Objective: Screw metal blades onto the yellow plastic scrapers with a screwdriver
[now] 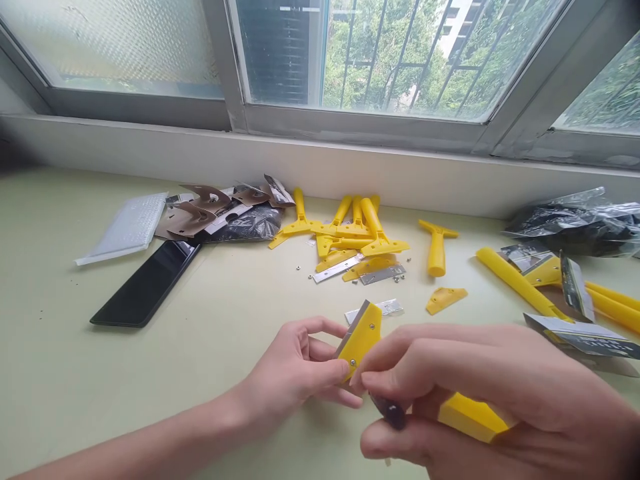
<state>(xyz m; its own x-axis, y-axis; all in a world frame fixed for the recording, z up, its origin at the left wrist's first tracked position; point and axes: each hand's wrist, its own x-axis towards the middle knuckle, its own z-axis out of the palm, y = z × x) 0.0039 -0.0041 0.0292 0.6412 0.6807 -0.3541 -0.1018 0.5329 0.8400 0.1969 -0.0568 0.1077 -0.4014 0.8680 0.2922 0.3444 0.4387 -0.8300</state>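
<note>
My left hand (295,367) pinches the head of a yellow scraper (363,343), thumb on its face. Two screws show on that face, and a grey blade (351,330) lies along its upper left edge. Close by on the right, my right hand (465,387) is closed around a small dark-handled tool (389,410) whose tip is hidden. The scraper's yellow handle runs under this hand; I cannot tell whether the palm grips it. Behind the scraper, a flat silvery packet (393,307) lies on the table.
Yellow scraper handles (373,220) are heaped near the wall, with blades (337,268) and small nuts in front. A loose yellow plate (446,300) and a short handle (437,257) lie to the right. Packaged scrapers (525,283) sit far right, a black phone (147,287) left.
</note>
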